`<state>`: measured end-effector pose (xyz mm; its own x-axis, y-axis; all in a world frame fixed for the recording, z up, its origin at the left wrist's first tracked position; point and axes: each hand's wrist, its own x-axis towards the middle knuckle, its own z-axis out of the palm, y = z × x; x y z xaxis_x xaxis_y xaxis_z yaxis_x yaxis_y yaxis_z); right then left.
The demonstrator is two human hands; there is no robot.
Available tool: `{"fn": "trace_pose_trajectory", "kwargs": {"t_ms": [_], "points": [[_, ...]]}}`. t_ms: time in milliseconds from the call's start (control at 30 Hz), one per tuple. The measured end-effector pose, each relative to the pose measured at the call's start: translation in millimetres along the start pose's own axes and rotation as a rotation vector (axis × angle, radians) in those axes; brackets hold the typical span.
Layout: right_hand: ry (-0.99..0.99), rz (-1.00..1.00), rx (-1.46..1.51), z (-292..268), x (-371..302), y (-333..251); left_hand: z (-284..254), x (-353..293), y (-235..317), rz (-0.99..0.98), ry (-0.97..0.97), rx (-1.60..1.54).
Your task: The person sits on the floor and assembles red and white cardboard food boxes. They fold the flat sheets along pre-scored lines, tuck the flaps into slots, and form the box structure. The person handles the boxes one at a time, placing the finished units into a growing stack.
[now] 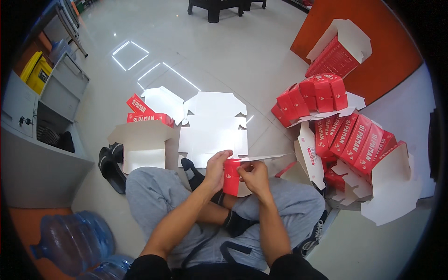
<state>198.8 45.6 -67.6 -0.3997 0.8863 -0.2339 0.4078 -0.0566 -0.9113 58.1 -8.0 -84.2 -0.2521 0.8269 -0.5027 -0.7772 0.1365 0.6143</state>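
Observation:
Above my crossed legs I hold a partly folded red cardboard box (231,179) with white inner faces. My left hand (215,171) grips its left side, with the fingers wrapped round the far edge. On the right side, my right hand (254,178) is closed, thumb and fingers pinching the box near its upper corner. A white flap (268,157) sticks out to the right above that hand. Just beyond lies a flat, unfolded white box blank (213,135) on the tiled floor. What the inner fingertips press on is hidden.
At right are piled folded red boxes (347,137) and an open carton of red blanks (336,53). More red boxes (148,116) and an open carton (144,151) lie left. Black sandals (112,170), blue water jugs (77,240) and a grey cabinet (42,158) flank my left side.

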Motion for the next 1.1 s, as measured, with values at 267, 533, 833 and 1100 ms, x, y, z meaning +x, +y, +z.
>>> {"fn": "trace_pose_trajectory", "kwargs": {"t_ms": [267,533,833,1100], "points": [[-0.242,0.211,0.578,-19.6,2.4,-6.6,8.1,-9.4,6.5,0.013,-0.238,0.358],[-0.303,0.102,0.653,-15.8,-4.6,-36.3,6.0,-19.2,29.7,0.049,-0.362,0.349],[-0.442,-0.016,0.81,-3.6,-6.4,-43.9,3.7,-18.2,56.5,0.217,-0.169,0.569],[-0.026,-0.214,0.806,-53.0,-4.6,-55.5,-81.2,-53.4,190.7,0.492,0.256,0.521]]}}
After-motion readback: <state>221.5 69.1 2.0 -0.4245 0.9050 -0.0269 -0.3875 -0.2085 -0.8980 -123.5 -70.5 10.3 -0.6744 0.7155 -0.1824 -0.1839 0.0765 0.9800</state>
